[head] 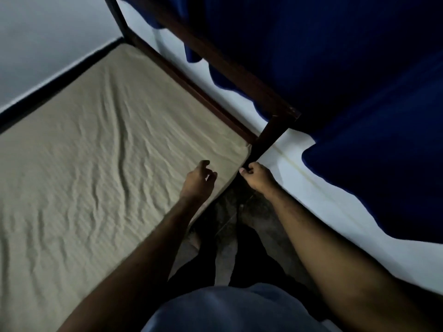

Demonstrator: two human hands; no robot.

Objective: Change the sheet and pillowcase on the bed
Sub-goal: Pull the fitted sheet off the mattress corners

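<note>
At bed corner: right hand [257, 177] pinches beige sheet [96, 149] edge.

Both hands reach forward: left hand [198, 179] loosely curled, right hand [256, 176] pinching closed.

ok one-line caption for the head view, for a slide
Left hand hovers loosely curled over the wrinkled beige sheet while the right hand pinches at the corner by the dark bedpost.

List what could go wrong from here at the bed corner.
1. The right hand pinches the sheet at the corner beside the post; a slipped grip could let that corner spring loose.
2. The sheet is wrinkled; tucking now may lock creases in.
</note>
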